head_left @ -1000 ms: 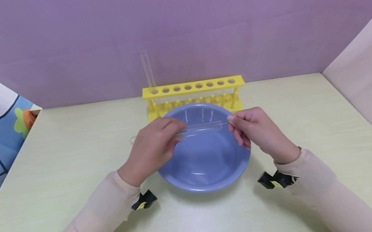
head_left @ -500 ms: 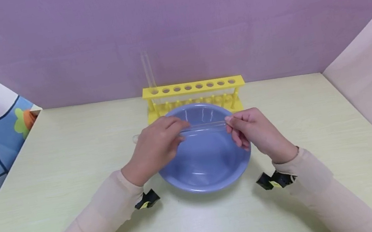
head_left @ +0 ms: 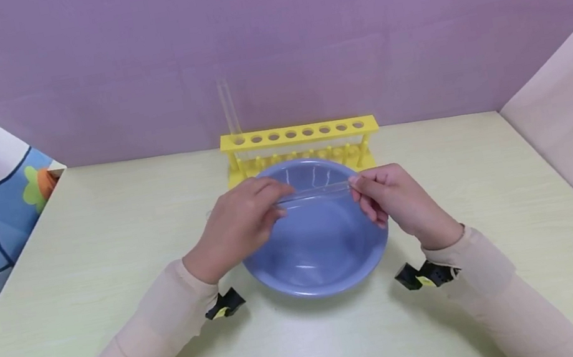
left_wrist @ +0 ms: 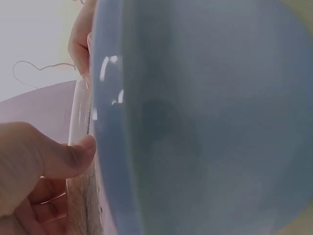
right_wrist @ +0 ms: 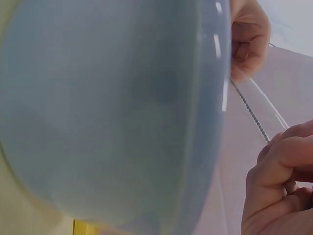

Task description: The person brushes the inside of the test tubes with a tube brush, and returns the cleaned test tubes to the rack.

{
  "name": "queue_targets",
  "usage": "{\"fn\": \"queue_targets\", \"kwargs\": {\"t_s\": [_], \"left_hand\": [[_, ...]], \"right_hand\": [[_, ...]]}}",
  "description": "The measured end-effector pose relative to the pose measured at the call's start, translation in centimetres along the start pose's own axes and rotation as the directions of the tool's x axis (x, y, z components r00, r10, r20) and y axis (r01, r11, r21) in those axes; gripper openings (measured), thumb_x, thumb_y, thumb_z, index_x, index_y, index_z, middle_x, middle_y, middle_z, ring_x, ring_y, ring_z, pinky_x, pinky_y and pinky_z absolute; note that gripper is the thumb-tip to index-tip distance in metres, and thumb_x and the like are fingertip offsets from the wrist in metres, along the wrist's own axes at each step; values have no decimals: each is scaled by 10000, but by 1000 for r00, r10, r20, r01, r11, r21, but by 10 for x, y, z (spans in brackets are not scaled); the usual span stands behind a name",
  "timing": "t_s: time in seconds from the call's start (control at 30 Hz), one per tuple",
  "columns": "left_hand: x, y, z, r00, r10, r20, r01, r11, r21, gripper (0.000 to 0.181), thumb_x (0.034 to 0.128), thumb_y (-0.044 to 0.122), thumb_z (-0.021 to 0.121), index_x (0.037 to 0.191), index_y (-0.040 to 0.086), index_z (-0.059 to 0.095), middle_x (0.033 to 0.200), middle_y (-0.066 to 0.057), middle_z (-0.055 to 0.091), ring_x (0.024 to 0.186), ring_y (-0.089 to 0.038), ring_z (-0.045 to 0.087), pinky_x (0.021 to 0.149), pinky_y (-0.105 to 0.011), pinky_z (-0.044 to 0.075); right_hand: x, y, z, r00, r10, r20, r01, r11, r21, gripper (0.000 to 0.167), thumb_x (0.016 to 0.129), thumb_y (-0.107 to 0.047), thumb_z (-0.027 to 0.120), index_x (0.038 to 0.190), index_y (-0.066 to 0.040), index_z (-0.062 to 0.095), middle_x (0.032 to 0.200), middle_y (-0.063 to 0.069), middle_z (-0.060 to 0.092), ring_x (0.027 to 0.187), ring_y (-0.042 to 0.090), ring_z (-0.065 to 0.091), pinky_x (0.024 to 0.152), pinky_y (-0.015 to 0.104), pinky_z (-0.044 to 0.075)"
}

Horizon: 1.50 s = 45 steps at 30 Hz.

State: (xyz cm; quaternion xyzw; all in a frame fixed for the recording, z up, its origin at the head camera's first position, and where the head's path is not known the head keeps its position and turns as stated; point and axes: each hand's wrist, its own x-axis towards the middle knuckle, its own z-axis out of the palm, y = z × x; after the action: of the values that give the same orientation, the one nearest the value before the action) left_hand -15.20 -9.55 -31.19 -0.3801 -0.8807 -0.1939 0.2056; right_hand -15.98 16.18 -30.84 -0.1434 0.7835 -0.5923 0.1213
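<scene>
My left hand [head_left: 240,227] grips a clear glass test tube [head_left: 317,191], held level above the blue basin [head_left: 321,286]. My right hand [head_left: 398,201] pinches the thin wire handle of a test tube brush at the tube's mouth. The left wrist view shows the brush's bristles [left_wrist: 82,208] inside the tube, below the left thumb. Twisted wire [right_wrist: 252,115] runs along within the glass in the right wrist view. A wire loop [left_wrist: 36,68] extends beyond the right hand. The tube's rounded end is mostly hidden behind my left hand.
Behind the basin stands a yellow test tube rack [head_left: 298,133]. Another clear test tube [head_left: 230,112] stands upright in its leftmost hole. The pale wooden table [head_left: 102,234] meets a purple backdrop [head_left: 265,49] at the back.
A short stretch of wire showed between tube mouth and right fingers earlier. The tube and left hand have shifted slightly right, so the mouth now meets the right fingertips.
</scene>
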Motion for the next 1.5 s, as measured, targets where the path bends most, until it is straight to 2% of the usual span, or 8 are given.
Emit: {"fn": "queue_targets", "kwargs": {"t_s": [0.27, 0.53, 0.7, 0.9, 1.07, 1.27, 1.5], "left_hand": [[0, -3, 0, 1000, -2, 15, 3, 1000, -13, 283, 814, 65, 727, 1087, 68, 653, 1044, -53, 662, 1005, -220, 620, 819, -357, 519], [0, -3, -1, 999, -6, 45, 7, 1000, -16, 290, 825, 102, 725, 1102, 71, 644, 1038, -48, 660, 990, -208, 620, 805, -355, 523], [-1, -3, -2, 999, 5, 46, -5, 1000, -9, 284, 829, 105, 721, 1099, 75, 640, 1013, -45, 659, 933, -194, 625, 754, -347, 529], [-2, -4, -3, 998, 8, 58, -6, 1000, -20, 270, 835, 87, 709, 1096, 71, 642, 993, -41, 664, 895, -183, 623, 730, -340, 527], [-2, -4, -5, 997, 7, 82, -5, 1000, -21, 259, 845, 96, 702, 1095, 70, 642, 981, -35, 664, 871, -172, 618, 720, -327, 526], [-1, -4, -7, 995, 13, 98, -9, 999, -34, 258, 848, 85, 695, 1099, 64, 641, 981, -35, 667, 869, -171, 624, 748, -332, 524], [1, -3, -9, 990, 0, 144, 7, 999, -51, 255, 861, 74, 675, 1114, 64, 643, 968, -19, 671, 864, -153, 627, 760, -329, 520]], "right_hand": [[-1, -1, -4, 999, -42, 15, 43, 998, -37, 370, 1000, -164, 457, 780, 130, 495, 505, 25, 464, 398, 153, 393, 386, 275, 375], [-2, -2, -7, 998, -65, 9, 66, 988, -138, 317, 995, -177, 480, 781, 45, 553, 532, 55, 483, 431, 162, 410, 420, 268, 395], [-2, 0, -6, 993, -119, -2, 116, 971, -207, 289, 988, -170, 497, 748, -26, 567, 529, 61, 494, 429, 170, 435, 409, 271, 391], [-2, -1, -6, 984, -179, -18, 167, 946, -278, 277, 976, -146, 520, 734, -21, 574, 535, 48, 504, 428, 154, 445, 402, 252, 385], [-3, -2, -6, 979, -200, -42, 179, 936, -302, 256, 966, -130, 536, 740, -23, 591, 554, 51, 517, 429, 155, 447, 398, 247, 383], [-4, -1, -6, 960, -267, -79, 224, 909, -353, 233, 954, -96, 547, 737, -39, 607, 560, 30, 522, 432, 139, 442, 393, 237, 369], [-4, 5, -8, 934, -343, -105, 279, 878, -390, 225, 948, -82, 556, 730, -61, 610, 560, -1, 533, 452, 117, 453, 432, 233, 408]]}}
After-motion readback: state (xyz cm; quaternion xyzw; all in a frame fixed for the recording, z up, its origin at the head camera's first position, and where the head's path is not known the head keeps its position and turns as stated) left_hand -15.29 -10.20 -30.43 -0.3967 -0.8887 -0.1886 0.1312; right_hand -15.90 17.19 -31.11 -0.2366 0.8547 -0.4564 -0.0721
